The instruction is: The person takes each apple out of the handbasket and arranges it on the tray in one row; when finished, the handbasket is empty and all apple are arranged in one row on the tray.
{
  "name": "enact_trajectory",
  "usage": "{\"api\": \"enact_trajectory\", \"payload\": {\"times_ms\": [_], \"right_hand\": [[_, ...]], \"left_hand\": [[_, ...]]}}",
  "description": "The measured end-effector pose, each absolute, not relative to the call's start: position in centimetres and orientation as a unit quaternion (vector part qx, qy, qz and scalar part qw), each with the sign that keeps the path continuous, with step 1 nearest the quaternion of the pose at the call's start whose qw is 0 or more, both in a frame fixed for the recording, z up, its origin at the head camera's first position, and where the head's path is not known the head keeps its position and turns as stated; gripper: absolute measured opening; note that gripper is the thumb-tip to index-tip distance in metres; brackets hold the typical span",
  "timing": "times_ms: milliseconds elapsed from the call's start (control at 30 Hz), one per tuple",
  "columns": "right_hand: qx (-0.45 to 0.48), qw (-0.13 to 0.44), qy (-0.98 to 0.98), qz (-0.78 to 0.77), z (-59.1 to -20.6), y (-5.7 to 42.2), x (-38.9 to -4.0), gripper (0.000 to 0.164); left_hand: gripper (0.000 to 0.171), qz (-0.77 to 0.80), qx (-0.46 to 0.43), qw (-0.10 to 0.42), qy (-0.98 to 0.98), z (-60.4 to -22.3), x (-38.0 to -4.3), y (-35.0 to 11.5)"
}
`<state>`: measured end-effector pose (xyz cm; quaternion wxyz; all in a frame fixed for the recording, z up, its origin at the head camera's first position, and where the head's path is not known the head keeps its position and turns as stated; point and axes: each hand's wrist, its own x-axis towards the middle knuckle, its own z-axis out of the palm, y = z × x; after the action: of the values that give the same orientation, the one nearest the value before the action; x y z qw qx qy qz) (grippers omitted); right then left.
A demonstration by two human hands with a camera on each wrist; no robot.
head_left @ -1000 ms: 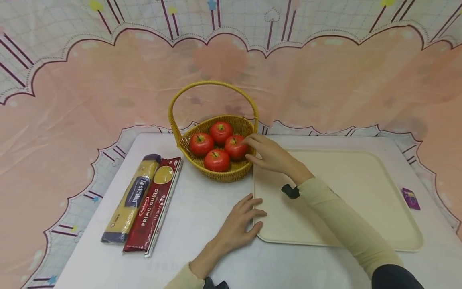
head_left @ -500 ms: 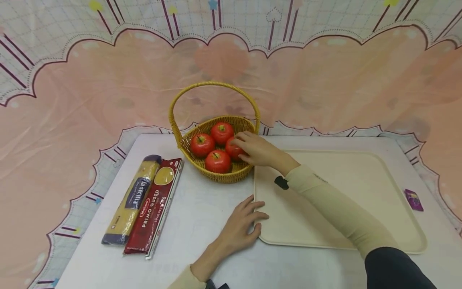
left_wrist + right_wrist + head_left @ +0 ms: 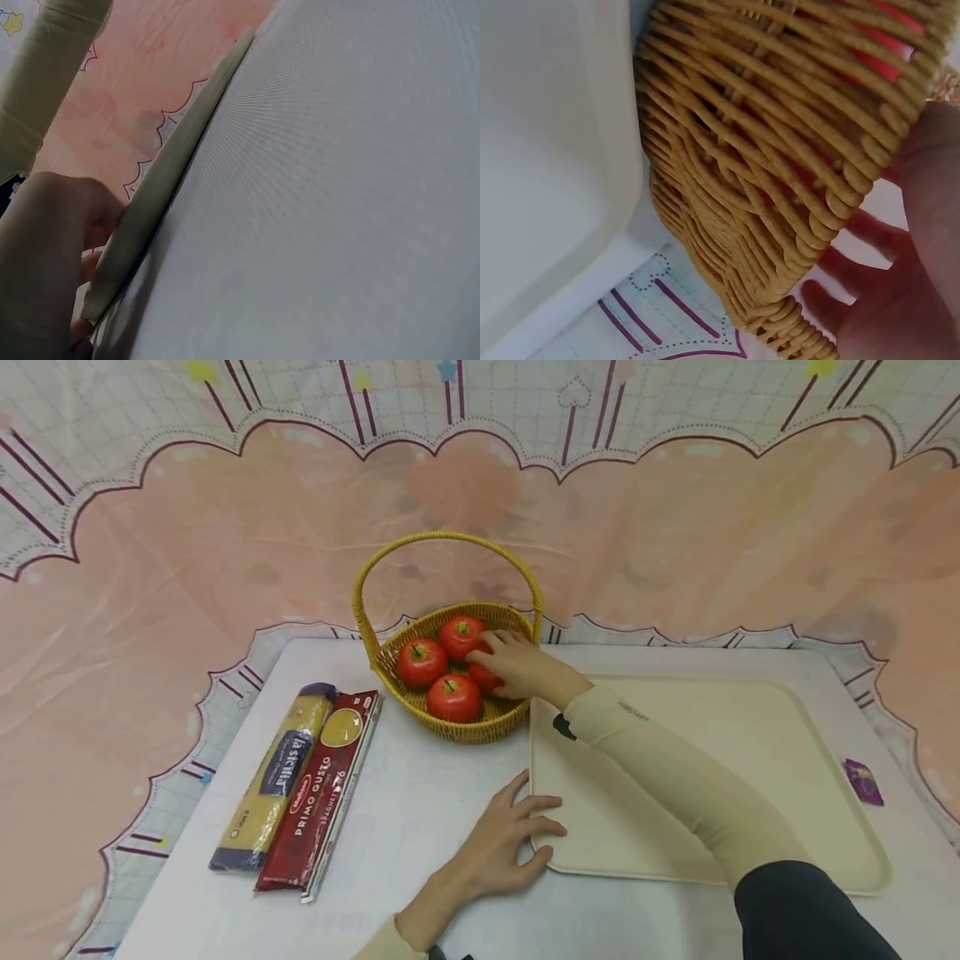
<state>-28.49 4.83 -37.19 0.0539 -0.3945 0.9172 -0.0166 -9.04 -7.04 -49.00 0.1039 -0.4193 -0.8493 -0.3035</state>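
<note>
In the head view, a yellow wicker basket (image 3: 468, 731) with a tall handle holds several red apples (image 3: 453, 697). Reaching over its right rim, my right hand (image 3: 525, 668) has its fingers curled over the rightmost apple (image 3: 483, 678), which it partly hides. The right wrist view looks at the basket's woven side (image 3: 765, 165), with my fingers (image 3: 870, 274) beyond the rim. My left hand (image 3: 498, 843) rests with spread fingers on the left edge of a cream tray (image 3: 712, 777); the left wrist view shows fingers at the tray's rim (image 3: 157, 187).
On the left of the white table (image 3: 420, 793) lie two spaghetti packs side by side, one yellow and blue (image 3: 277, 777), one red (image 3: 322, 802). A small purple packet (image 3: 864, 782) lies right of the tray. A patterned pink cloth (image 3: 300, 543) hangs behind.
My right hand has moved left from the basket's right rim, farther over the rightmost apple. My left hand stays at the tray's edge. The basket and apples keep their arrangement.
</note>
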Motion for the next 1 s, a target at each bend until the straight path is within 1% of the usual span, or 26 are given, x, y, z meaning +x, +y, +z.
{"api": "enact_trajectory", "payload": {"times_ms": [100,167,267,400,500,600,800,1000], "right_hand": [[-0.365,0.094,0.926,-0.006,-37.3,4.5,-28.8,0.065],[-0.350,0.114,0.930,-0.008,-37.4,4.3,-29.0,0.067],[-0.340,0.126,0.932,-0.014,-37.6,4.1,-29.2,0.068],[-0.330,0.121,0.936,-0.023,-37.8,3.8,-29.2,0.065],[-0.318,0.113,0.941,-0.030,-37.8,3.5,-29.1,0.064],[-0.307,0.105,0.945,-0.032,-37.9,3.6,-28.8,0.065],[-0.308,0.069,0.948,-0.033,-37.9,3.9,-28.2,0.066],[-0.310,0.046,0.949,-0.033,-37.9,4.2,-27.6,0.067]], "left_hand": [[0.022,-0.295,-0.431,0.097,-0.847,-48.9,-8.8,-7.0],[0.026,-0.288,-0.436,0.084,-0.849,-48.9,-8.7,-7.0],[0.036,-0.281,-0.436,0.061,-0.852,-48.8,-8.7,-7.0],[0.041,-0.270,-0.436,0.057,-0.857,-48.8,-8.8,-7.1],[0.041,-0.266,-0.433,0.066,-0.859,-49.0,-8.9,-7.2],[0.040,-0.272,-0.431,0.061,-0.858,-49.1,-9.0,-7.1],[0.037,-0.295,-0.424,0.044,-0.855,-49.2,-9.1,-7.0],[0.035,-0.300,-0.426,0.059,-0.851,-49.2,-9.2,-6.9]]}}
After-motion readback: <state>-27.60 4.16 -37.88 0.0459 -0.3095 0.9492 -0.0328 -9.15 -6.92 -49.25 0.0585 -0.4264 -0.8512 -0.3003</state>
